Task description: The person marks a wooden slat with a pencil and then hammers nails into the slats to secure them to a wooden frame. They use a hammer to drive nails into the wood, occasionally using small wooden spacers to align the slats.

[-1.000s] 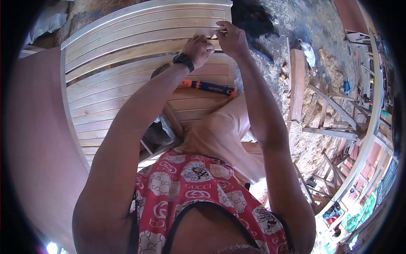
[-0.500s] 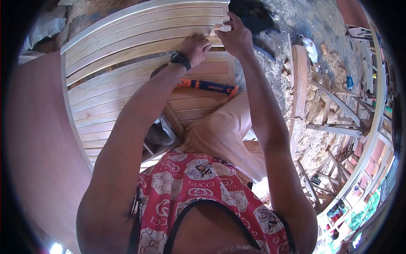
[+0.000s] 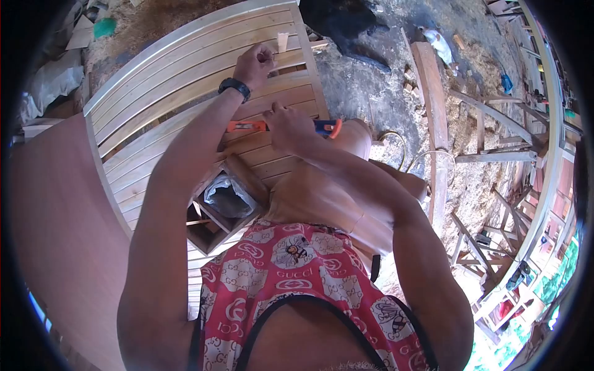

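My left hand (image 3: pixel 255 63), with a dark watch on the wrist, is over the slatted wooden panel (image 3: pixel 204 59). Its fingers are curled into a pinch; whatever they hold is too small to make out. Just beyond them a small pale wood piece (image 3: pixel 283 42) rests at the slats near the panel's right end. Closer to my body, my right hand (image 3: pixel 291 128) is closed over the handle of an orange and dark blue hammer (image 3: pixel 328 128), which lies across the slats. The hammer's head is hidden behind my left forearm.
A divided wooden box (image 3: pixel 207 238) lined partly with a plastic bag (image 3: pixel 229 196) sits on the panel near my lap. At left is a large brown board (image 3: pixel 62 235). A black animal (image 3: pixel 340 28) lies beyond the panel; a timber beam (image 3: pixel 431 105) and wood frames stand at right.
My right hand has let go of the small wood piece and come back toward me onto the hammer handle. My left hand has moved slightly left, and the view has shifted, uncovering the box.
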A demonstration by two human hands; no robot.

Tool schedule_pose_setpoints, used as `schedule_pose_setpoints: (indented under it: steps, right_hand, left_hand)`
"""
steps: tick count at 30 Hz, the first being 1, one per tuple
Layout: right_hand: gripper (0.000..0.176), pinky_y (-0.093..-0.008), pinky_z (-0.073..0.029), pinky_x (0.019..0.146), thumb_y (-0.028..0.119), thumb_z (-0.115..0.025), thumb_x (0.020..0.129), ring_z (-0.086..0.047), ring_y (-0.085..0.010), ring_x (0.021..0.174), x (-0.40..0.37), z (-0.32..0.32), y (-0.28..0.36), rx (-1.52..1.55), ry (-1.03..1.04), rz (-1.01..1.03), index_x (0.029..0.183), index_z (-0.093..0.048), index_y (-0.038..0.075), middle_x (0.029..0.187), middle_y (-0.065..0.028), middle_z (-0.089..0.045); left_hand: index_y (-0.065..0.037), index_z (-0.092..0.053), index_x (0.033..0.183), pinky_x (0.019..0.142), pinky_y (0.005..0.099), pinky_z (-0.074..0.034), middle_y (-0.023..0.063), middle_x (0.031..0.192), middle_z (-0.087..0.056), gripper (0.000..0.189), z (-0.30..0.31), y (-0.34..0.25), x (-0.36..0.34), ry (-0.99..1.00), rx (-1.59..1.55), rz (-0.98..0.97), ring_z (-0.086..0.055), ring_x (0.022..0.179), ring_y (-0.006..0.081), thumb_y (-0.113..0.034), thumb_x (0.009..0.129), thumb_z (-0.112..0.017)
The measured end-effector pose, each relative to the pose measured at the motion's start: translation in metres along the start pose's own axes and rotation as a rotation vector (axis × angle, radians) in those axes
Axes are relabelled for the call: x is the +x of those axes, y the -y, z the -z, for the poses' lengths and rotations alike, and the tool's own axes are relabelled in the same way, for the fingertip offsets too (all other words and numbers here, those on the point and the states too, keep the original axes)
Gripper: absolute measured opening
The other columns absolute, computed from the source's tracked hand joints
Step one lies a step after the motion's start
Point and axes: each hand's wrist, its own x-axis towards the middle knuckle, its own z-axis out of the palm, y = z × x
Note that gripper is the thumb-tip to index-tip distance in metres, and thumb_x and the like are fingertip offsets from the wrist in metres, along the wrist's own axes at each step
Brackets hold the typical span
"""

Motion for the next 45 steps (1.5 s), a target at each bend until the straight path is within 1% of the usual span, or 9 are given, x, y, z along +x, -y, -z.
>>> schedule_pose_setpoints:
  steps: [2, 9, 16, 19, 23, 26, 35, 37, 45]
  right_hand:
    - [0.033, -0.0496, -0.054, 0.086, 0.013, -0.066, 0.077, -0.066, -0.0388, 0.102, -0.017, 0.028, -0.005, 0.009, 0.158, -0.080, 0.109, -0.067, 0.008, 0.115, -0.0161, -0.062]
    - [0.019, -0.0403, -0.050, 0.069, 0.006, -0.064, 0.066, -0.063, -0.0294, 0.075, -0.134, 0.084, -0.115, 0.295, -0.052, -0.337, 0.085, -0.065, 0.002, 0.078, -0.0143, -0.062]
    - [0.019, -0.0262, -0.044, 0.052, 0.006, -0.071, 0.079, -0.057, -0.0105, 0.060, -0.180, 0.084, -0.150, 0.995, -0.316, -0.668, 0.090, -0.057, -0.001, 0.071, -0.0057, -0.058]
    - [0.017, -0.0236, -0.043, 0.052, 0.004, -0.069, 0.083, -0.056, -0.0080, 0.060, -0.181, 0.103, -0.150, 1.099, -0.453, -0.502, 0.093, -0.057, -0.002, 0.073, -0.0039, -0.059]
    - [0.024, -0.0257, -0.045, 0.051, 0.000, -0.070, 0.081, -0.057, -0.0114, 0.057, -0.168, 0.140, -0.100, 1.325, -0.712, -0.216, 0.102, -0.059, -0.003, 0.072, -0.0051, -0.059]
    - [0.020, -0.0259, -0.043, 0.043, 0.007, -0.067, 0.087, -0.049, -0.0106, 0.046, -0.175, 0.111, -0.133, 1.551, -0.204, -0.278, 0.101, -0.055, 0.001, 0.063, -0.0022, -0.051]
    - [0.025, -0.0228, -0.038, 0.042, 0.020, -0.075, 0.089, -0.046, -0.0047, 0.045, -0.160, 0.050, -0.114, 1.359, -0.106, -0.600, 0.078, -0.057, 0.007, 0.056, 0.0040, -0.050]
    - [0.025, -0.0232, -0.037, 0.042, 0.020, -0.075, 0.089, -0.046, -0.0046, 0.045, -0.162, 0.044, -0.114, 1.345, -0.082, -0.579, 0.078, -0.057, 0.007, 0.056, 0.0039, -0.050]
    - [0.019, -0.0240, -0.037, 0.043, 0.013, -0.074, 0.087, -0.047, -0.0048, 0.046, -0.146, 0.045, -0.114, 1.170, -0.187, -0.450, 0.081, -0.057, 0.006, 0.058, 0.0037, -0.052]
  left_hand:
    - [-0.002, -0.069, 0.109, 0.077, 0.0271, -0.055, 0.0042, 0.091, -0.073, 0.022, 0.013, 0.002, 0.006, 0.186, 0.219, -0.094, -0.067, 0.083, 0.0097, -0.013, 0.089, -0.072]
    - [-0.003, -0.071, 0.108, 0.074, 0.0260, -0.054, 0.0021, 0.091, -0.072, 0.020, 0.035, -0.006, -0.011, 0.347, 0.243, -0.047, -0.066, 0.081, 0.0074, -0.012, 0.090, -0.072]
    - [-0.003, -0.072, 0.092, 0.071, 0.0313, -0.057, 0.0113, 0.084, -0.074, 0.011, -0.057, 0.022, -0.020, -0.064, -0.178, 0.014, -0.072, 0.077, 0.0169, -0.011, 0.086, -0.075]
    - [-0.005, -0.072, 0.093, 0.070, 0.0342, -0.057, 0.0101, 0.083, -0.074, 0.011, -0.077, -0.005, -0.016, -0.224, -0.079, 0.090, -0.072, 0.076, 0.0222, -0.012, 0.086, -0.075]
    - [-0.005, -0.075, 0.100, 0.072, 0.0309, -0.058, 0.0108, 0.090, -0.076, 0.015, -0.083, -0.011, -0.017, -0.260, 0.030, -0.165, -0.073, 0.079, 0.0179, -0.018, 0.092, -0.072]
    - [-0.004, -0.075, 0.097, 0.075, 0.0307, -0.057, 0.0115, 0.091, -0.076, 0.015, -0.090, -0.005, -0.015, -0.431, 0.121, -0.187, -0.073, 0.082, 0.0177, -0.018, 0.093, -0.071]
    - [-0.004, -0.075, 0.101, 0.075, 0.0297, -0.055, 0.0112, 0.092, -0.076, 0.015, -0.103, 0.006, -0.014, -0.536, -0.083, -0.045, -0.071, 0.082, 0.0167, -0.015, 0.093, -0.070]
    - [-0.004, -0.074, 0.100, 0.076, 0.0387, -0.055, 0.0159, 0.089, -0.073, 0.014, -0.104, -0.003, -0.014, -0.544, 0.015, -0.094, -0.072, 0.081, 0.0304, -0.014, 0.092, -0.067]
    - [-0.007, -0.068, 0.096, 0.074, 0.0447, -0.055, 0.0132, 0.091, -0.071, 0.008, -0.112, -0.012, -0.012, -0.676, 0.193, -0.239, -0.069, 0.085, 0.0340, -0.014, 0.093, -0.065]
